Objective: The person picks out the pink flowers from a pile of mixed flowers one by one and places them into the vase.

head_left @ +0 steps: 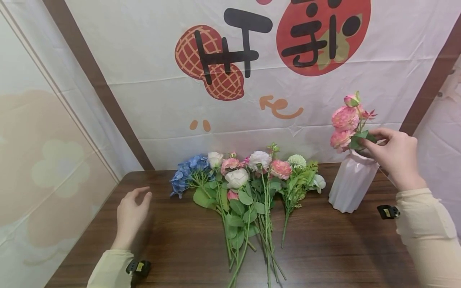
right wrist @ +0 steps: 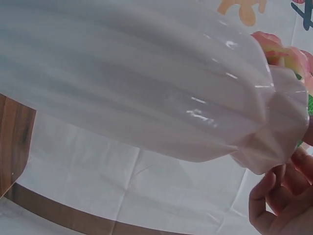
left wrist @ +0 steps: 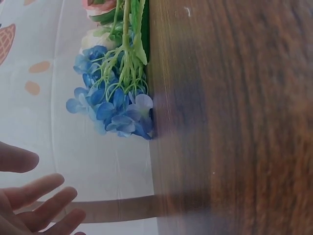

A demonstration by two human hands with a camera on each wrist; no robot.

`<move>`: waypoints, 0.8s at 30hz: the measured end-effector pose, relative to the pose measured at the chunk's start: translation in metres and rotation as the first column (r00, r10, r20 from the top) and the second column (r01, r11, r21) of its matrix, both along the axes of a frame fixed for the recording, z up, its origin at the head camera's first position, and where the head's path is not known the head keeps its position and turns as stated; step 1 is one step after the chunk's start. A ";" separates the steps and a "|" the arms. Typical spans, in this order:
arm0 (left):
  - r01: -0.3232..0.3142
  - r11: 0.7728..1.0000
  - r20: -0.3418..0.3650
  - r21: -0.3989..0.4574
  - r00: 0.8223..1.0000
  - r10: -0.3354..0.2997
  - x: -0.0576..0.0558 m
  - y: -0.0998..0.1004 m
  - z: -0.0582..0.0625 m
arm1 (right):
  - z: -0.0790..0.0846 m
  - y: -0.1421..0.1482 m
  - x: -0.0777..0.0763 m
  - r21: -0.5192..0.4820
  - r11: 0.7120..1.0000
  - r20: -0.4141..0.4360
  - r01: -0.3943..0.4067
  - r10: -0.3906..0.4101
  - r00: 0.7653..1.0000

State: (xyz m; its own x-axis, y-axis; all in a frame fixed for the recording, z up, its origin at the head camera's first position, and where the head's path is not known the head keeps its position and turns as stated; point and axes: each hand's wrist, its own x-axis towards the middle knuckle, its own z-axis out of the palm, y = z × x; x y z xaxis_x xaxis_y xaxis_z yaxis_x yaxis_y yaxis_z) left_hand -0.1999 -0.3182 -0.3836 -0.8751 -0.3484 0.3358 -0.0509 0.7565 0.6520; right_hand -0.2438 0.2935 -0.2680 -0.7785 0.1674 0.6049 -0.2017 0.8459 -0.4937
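Observation:
At the right of the head view, my right hand [head_left: 394,154] pinches the leafy stem of a pink peony spray [head_left: 345,120] just above the mouth of a white ribbed vase [head_left: 351,184]. The spray's blooms rise above the rim, and its lower stem is hidden by the vase. In the right wrist view the vase [right wrist: 146,83] fills much of the picture, with curled fingers [right wrist: 281,196] by its neck. My left hand [head_left: 132,212] hovers over the table's left side, holding nothing, fingers relaxed. Nearest to it is a blue hydrangea [left wrist: 112,107].
Several artificial flowers lie mid-table, stems toward me: a white rose [head_left: 237,178], a pink bloom [head_left: 281,169], a pale green pompom flower [head_left: 297,161] and eucalyptus leaves [head_left: 235,222]. A printed cloth [head_left: 151,108] hangs behind the brown wooden table [head_left: 180,256].

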 end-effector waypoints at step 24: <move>0.018 1.000 0.006 0.009 1.000 -0.018 -0.001 0.005 0.003 | -0.003 0.009 0.002 0.053 0.997 0.038 0.058 -0.060 0.997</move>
State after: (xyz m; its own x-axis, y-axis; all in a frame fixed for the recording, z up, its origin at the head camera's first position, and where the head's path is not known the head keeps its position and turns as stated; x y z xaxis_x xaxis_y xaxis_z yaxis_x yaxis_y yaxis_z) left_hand -0.2008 -0.3133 -0.3811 -0.8834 -0.3354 0.3273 -0.0416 0.7517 0.6581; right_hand -0.2416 0.3028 -0.2712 -0.7916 0.1834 0.5829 -0.1317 0.8803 -0.4558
